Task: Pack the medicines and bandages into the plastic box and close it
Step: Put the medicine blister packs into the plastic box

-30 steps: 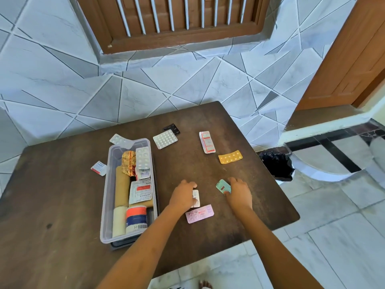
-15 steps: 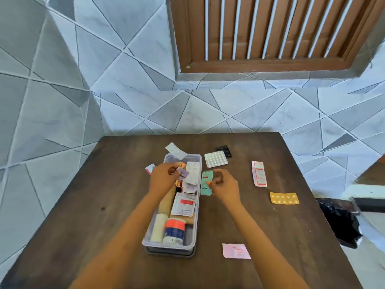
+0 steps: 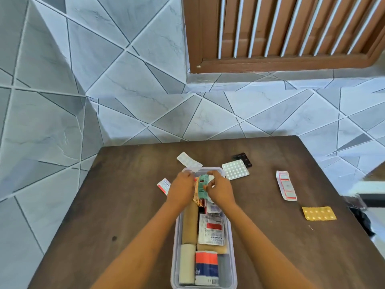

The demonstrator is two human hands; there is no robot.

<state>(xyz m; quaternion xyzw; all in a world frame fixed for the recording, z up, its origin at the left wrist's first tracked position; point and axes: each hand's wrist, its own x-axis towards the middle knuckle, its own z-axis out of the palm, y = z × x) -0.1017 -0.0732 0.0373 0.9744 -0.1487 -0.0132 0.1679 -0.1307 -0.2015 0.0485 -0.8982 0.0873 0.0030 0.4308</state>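
Note:
A clear plastic box (image 3: 174, 257) lies lengthwise on the dark wooden table (image 3: 116, 205). It holds tan bandage rolls (image 3: 189, 224), a red-and-blue tape roll (image 3: 206, 265), a printed sachet (image 3: 211, 230) and foil strips. Both hands hover over the box's far end. My right hand (image 3: 220, 189) pinches a green pill strip (image 3: 202, 185) upright above the contents. My left hand (image 3: 181, 189) is right beside that strip with its fingers curled down; what they hold is hidden.
Loose on the table are a white blister sheet (image 3: 235, 169), a black strip (image 3: 242, 158), a white strip (image 3: 188, 159) past the box, a red-and-white strip (image 3: 286, 187), a yellow blister (image 3: 318, 213) and a small red-white packet (image 3: 164, 185). A black bag (image 3: 362, 222) sits beyond the right edge.
Both hands picked up small strips near the table's front and carried them to the box's far end. The green strip went from beside the box to over its contents. My head turned left.

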